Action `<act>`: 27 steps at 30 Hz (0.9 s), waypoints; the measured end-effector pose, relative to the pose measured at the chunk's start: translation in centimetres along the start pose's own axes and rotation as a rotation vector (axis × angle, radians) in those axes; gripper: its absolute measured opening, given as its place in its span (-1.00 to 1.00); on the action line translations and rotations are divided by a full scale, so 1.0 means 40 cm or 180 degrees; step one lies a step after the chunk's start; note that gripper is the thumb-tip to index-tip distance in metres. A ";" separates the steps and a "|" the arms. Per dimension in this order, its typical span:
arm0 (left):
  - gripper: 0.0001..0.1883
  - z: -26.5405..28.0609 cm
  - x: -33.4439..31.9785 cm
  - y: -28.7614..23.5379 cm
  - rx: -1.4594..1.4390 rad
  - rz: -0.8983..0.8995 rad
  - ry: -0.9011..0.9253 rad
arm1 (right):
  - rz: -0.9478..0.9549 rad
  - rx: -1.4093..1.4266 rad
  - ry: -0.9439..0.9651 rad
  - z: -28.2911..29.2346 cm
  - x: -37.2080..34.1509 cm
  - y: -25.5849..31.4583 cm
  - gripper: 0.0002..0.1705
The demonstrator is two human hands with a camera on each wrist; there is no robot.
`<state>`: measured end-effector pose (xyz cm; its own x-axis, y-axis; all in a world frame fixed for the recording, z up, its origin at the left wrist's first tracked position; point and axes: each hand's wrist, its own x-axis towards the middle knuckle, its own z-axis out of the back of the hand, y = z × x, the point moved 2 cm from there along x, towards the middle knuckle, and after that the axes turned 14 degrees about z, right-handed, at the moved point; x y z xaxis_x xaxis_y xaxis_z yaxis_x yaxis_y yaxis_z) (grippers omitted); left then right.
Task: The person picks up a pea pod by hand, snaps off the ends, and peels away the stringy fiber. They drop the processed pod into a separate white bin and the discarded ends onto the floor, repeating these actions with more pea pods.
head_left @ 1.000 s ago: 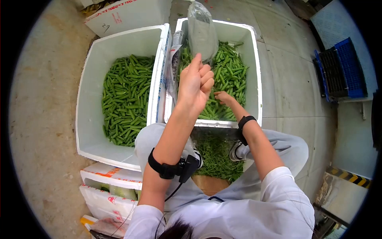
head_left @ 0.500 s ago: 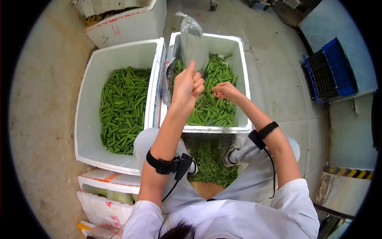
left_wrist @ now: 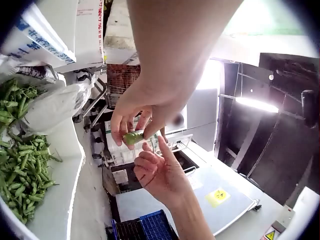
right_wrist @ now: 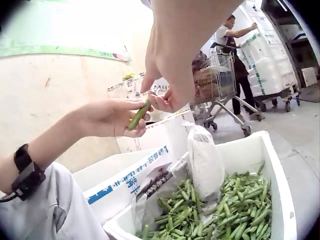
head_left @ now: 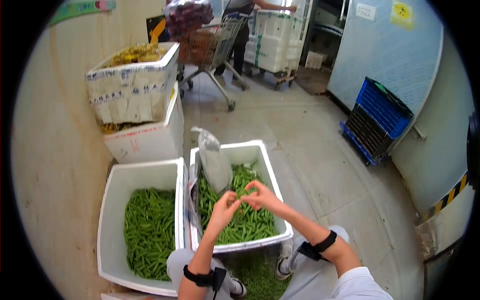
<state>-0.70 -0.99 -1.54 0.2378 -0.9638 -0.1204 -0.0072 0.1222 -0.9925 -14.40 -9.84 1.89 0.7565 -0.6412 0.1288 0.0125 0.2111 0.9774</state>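
My left hand (head_left: 223, 211) pinches a green pea pod (right_wrist: 139, 116) between thumb and fingers. Beside it, my right hand (head_left: 265, 200) has its fingertips close against the pod's upper end; in the left wrist view the right hand (left_wrist: 162, 172) shows several curled fingers, with thumb and forefinger apart. Whether they grip the pod's tip cannot be made out. Both hands are above a white foam box (head_left: 277, 220) of green pods (head_left: 250, 230), where a filled clear plastic bag (head_left: 215, 162) leans. Another foam box (head_left: 107, 225) of pods (head_left: 150, 235) stands at the left.
Stacked white boxes (head_left: 132, 95) stand behind the left box. Farther back, a person (right_wrist: 239, 65) stands beside a shopping cart (right_wrist: 215, 82) and a trolley of white boxes (right_wrist: 267, 62). Blue and black crates (head_left: 377, 120) lean at the right. Green trimmings (head_left: 255, 275) lie between the feet.
The head view has tilted up, showing the person and cart. My right hand has risen from the pods in the box and come up to my left hand.
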 end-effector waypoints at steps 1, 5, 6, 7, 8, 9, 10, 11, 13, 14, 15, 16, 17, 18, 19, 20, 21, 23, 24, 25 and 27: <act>-0.78 -0.003 -0.007 -0.004 0.0250 0.0130 0.0029 | 0.0131 -0.0498 0.0113 -0.005 -0.005 -0.003 -0.66; -0.76 -0.016 0.000 0.019 0.0837 0.0364 0.0082 | 0.1157 -0.2456 0.0254 0.009 -0.007 -0.071 -0.67; -0.74 -0.017 0.002 0.026 0.1563 -0.0290 -0.0141 | 0.1175 -0.2463 0.0245 0.009 -0.010 -0.070 -0.67; -0.74 -0.022 0.003 0.042 0.1565 -0.0300 -0.0140 | 0.1038 -0.2746 0.0481 0.008 -0.014 -0.073 -0.69; -0.76 -0.029 0.002 0.054 0.1828 -0.0584 -0.0210 | 0.0889 -0.3023 0.0722 0.006 -0.018 -0.078 -0.71; -0.77 -0.036 -0.004 0.051 0.2090 -0.0864 -0.0282 | 0.0887 -0.3022 0.0722 0.003 -0.022 -0.083 -0.71; -0.77 -0.039 -0.013 0.046 0.2373 -0.0657 -0.0188 | 0.0812 -0.3074 0.0910 -0.001 -0.025 -0.091 -0.72; -0.77 -0.037 -0.014 0.047 0.2373 -0.0656 -0.0189 | 0.0737 -0.3125 0.1098 -0.005 -0.027 -0.098 -0.72; -0.75 -0.037 -0.017 0.054 0.2937 -0.0576 0.0020 | 0.0410 -0.2710 0.1213 -0.015 -0.031 -0.099 -0.70; -0.75 -0.038 -0.020 0.051 0.2935 -0.0574 0.0019 | 0.0088 -0.2291 0.1319 -0.020 -0.034 -0.100 -0.66; -0.75 -0.041 -0.024 0.045 0.3073 -0.0454 0.0069 | 0.0088 -0.2290 0.1321 -0.022 -0.034 -0.098 -0.66; -0.74 -0.042 -0.028 0.039 0.3211 -0.0331 0.0119 | -0.0157 -0.2282 0.1498 -0.025 -0.034 -0.100 -0.71; -0.74 -0.043 -0.031 0.033 0.3211 -0.0327 0.0119 | -0.0404 -0.2270 0.1673 -0.027 -0.035 -0.103 -0.75; -0.75 -0.044 -0.033 0.029 0.3344 -0.0248 0.0219 | -0.0406 -0.2268 0.1676 -0.026 -0.033 -0.109 -0.75; -0.76 -0.045 -0.035 0.028 0.3475 -0.0167 0.0323 | -0.0438 -0.2201 0.1875 -0.026 -0.032 -0.120 -0.66; -0.76 -0.045 -0.036 0.028 0.3474 -0.0162 0.0327 | -0.0469 -0.2130 0.2071 -0.025 -0.034 -0.127 -0.56; -0.77 -0.047 -0.038 0.029 0.3333 -0.0246 0.0539 | -0.0473 -0.2123 0.2070 -0.022 -0.036 -0.117 -0.56; -0.79 -0.045 -0.040 0.025 0.3194 -0.0325 0.0755 | -0.1234 -0.1106 0.2450 -0.014 -0.049 -0.074 -0.55; -0.78 -0.042 -0.038 0.018 0.2866 -0.0231 0.1111 | -0.1194 -0.0825 0.2572 -0.007 -0.056 -0.045 -0.55; -0.78 -0.039 -0.037 0.010 0.2528 -0.0134 0.1461 | -0.1197 -0.0817 0.2572 0.003 -0.057 -0.029 -0.55; -0.77 -0.026 -0.033 -0.008 0.2246 -0.0046 0.1767 | -0.1145 -0.0238 0.2774 0.013 -0.060 0.003 -0.57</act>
<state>-2.01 -0.01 -1.10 -0.2721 -0.9197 -0.2829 0.6342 0.0497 -0.7715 -16.56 -8.64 1.77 0.9208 0.0938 -0.3785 0.3591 0.1741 0.9169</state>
